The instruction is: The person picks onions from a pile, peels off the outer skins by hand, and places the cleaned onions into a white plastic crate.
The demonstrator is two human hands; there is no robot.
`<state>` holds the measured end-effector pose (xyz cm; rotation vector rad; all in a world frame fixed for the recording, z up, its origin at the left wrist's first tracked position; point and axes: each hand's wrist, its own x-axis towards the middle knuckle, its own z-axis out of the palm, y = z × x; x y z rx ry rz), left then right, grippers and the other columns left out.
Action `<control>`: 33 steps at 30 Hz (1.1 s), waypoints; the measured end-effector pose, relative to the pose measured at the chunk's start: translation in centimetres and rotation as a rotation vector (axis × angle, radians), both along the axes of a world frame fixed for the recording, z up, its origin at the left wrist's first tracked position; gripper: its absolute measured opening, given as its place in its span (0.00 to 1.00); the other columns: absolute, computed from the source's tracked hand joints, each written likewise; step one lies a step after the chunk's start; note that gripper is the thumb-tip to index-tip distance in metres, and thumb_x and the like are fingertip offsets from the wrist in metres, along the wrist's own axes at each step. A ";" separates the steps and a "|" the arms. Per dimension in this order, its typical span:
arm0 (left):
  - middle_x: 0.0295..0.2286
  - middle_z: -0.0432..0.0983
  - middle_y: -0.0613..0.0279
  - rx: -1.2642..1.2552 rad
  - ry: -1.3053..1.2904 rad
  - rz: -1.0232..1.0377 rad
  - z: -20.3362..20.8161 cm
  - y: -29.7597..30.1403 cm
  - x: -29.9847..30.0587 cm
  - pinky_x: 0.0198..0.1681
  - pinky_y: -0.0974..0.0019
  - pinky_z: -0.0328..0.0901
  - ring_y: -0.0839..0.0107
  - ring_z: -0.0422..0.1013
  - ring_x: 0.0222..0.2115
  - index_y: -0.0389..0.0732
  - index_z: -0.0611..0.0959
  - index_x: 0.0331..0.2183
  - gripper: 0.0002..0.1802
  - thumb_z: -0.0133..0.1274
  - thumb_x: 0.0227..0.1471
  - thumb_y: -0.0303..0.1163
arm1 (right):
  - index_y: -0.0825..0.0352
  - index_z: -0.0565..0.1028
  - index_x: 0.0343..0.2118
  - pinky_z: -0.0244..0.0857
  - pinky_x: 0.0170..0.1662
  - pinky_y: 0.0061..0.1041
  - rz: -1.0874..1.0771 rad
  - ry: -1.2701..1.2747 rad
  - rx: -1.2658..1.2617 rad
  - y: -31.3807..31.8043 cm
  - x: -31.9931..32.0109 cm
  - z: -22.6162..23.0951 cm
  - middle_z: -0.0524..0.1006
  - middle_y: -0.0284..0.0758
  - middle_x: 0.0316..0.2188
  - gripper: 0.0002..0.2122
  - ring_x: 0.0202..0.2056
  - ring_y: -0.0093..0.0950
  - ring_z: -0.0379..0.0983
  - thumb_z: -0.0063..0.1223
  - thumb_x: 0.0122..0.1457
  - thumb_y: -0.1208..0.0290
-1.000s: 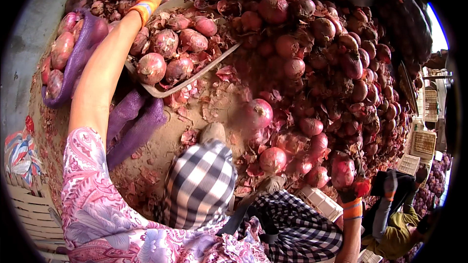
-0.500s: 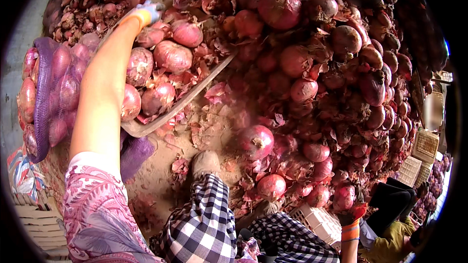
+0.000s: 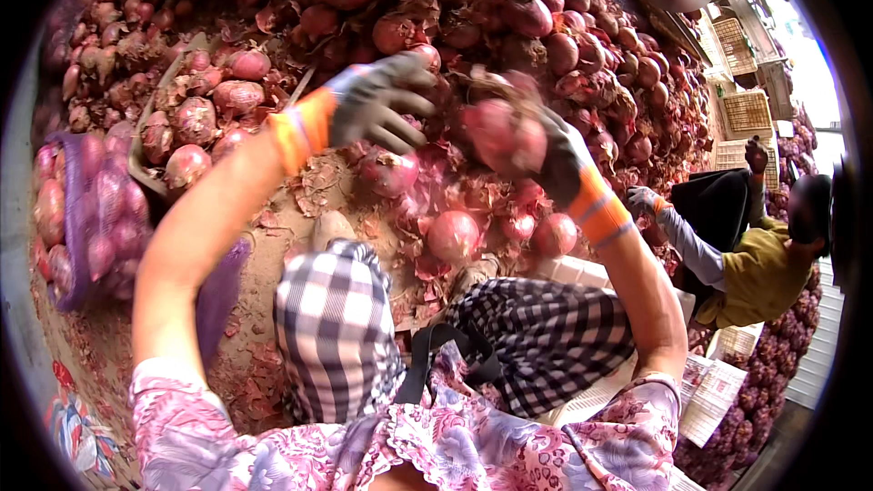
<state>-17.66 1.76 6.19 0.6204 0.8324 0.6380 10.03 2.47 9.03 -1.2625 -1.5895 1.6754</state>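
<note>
My left hand (image 3: 382, 105), in a dark grey glove with an orange cuff, is raised over the onions with its fingers spread and nothing in them. My right hand (image 3: 564, 159), gloved alike, grips a red onion (image 3: 502, 132), blurred by motion; a second onion may be in that hand, but I cannot tell. Just below my left hand lies a large red onion (image 3: 389, 173) among loose skins. Several more, such as a round onion (image 3: 453, 236), rest near my feet. The big onion heap (image 3: 564, 55) rises beyond both hands.
A shallow tray (image 3: 138, 156) of onions sits at the left, beside a filled purple mesh bag (image 3: 82, 218). At the right, a co-worker in an olive top (image 3: 764, 277) sits by the heap. Plastic crates (image 3: 735, 45) stand farther back. Loose skins litter the dirt floor (image 3: 291, 209).
My left hand has come back from the tray to the middle, its fingers now spread. My right hand has risen from the lower right to the middle with an onion. The view has shifted.
</note>
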 end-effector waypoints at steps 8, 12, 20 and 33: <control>0.42 0.70 0.60 0.566 0.150 0.049 6.3 -3.2 6.1 0.50 0.67 0.62 0.70 0.67 0.43 0.35 0.72 0.44 0.15 0.40 0.53 0.24 | 0.69 0.74 0.34 0.68 0.19 0.20 -0.276 0.211 -0.174 -3.8 0.8 2.6 0.75 0.32 0.24 0.12 0.18 0.21 0.71 0.58 0.48 0.70; 0.35 0.74 0.57 0.196 -0.118 0.276 5.8 -2.6 5.0 0.44 0.67 0.66 0.71 0.71 0.36 0.33 0.75 0.39 0.13 0.44 0.53 0.30 | 0.66 0.59 0.53 0.71 0.30 0.24 -0.090 0.370 -0.132 -5.8 0.8 5.0 0.71 0.39 0.39 0.26 0.30 0.27 0.73 0.54 0.51 0.72; 0.43 0.69 0.52 0.137 -0.575 0.265 7.9 -5.9 12.0 0.45 0.60 0.65 0.60 0.69 0.41 0.33 0.66 0.47 0.22 0.36 0.56 0.39 | 0.65 0.53 0.56 0.66 0.44 0.21 -0.092 0.480 0.176 -5.0 1.5 2.6 0.67 0.37 0.46 0.40 0.44 0.26 0.67 0.65 0.40 0.72; 0.38 0.73 0.59 0.346 -0.210 0.295 2.6 -2.6 12.0 0.41 0.52 0.66 0.64 0.70 0.39 0.44 0.75 0.40 0.18 0.41 0.50 0.42 | 0.60 0.72 0.43 0.63 0.47 0.25 -0.195 0.053 0.654 -3.5 1.3 1.9 0.74 0.41 0.37 0.19 0.42 0.34 0.70 0.47 0.44 0.80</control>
